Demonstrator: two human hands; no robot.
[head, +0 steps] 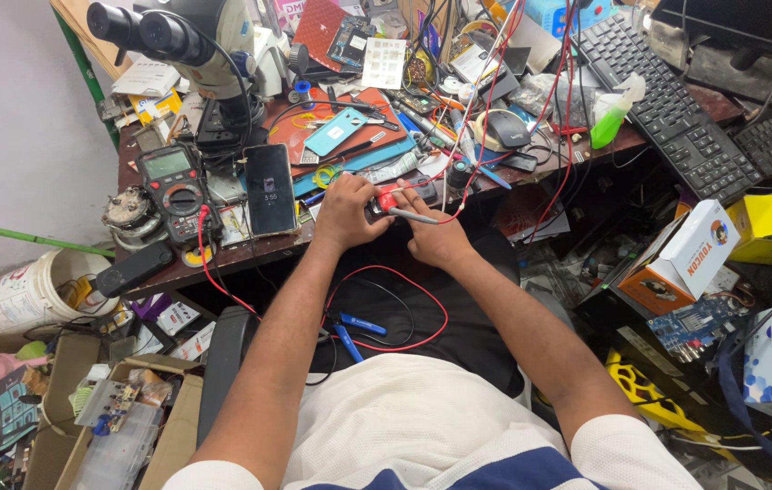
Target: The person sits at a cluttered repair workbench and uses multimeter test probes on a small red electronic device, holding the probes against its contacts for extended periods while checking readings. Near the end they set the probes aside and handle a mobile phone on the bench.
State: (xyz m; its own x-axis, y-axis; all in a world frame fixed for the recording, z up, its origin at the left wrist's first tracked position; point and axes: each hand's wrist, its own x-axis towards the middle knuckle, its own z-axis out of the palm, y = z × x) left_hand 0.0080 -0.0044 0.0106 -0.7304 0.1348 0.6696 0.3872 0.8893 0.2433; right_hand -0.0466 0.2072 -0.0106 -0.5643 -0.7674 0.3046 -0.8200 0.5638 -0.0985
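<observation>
Red-handled probe (401, 207), a slim tool with a metal shaft, is lying at the front edge of the bench (222, 259), pinched in the right hand (436, 238); its long axis is running roughly left to right, the red end toward the left hand (342, 213) and the metal tip pointing right. The right hand's fingers are closing around the shaft. The left hand is curling over a small dark part (377, 210) just beside the red end, pressing it down; whether it is actually gripping that part I cannot tell. Both hands are nearly touching, the right one being nearer the tool. A red wire (404, 313) is looping down over the lap below the hands. Further left along the front edge, a dark phone (270, 189) is lying flat beside a multimeter (172, 181), with a microscope (191, 45) standing behind them. On the floor to the left, a white bucket (27, 290) is holding yellow odds and ends, and a cardboard box (145, 426) is holding a clear plastic tray.
</observation>
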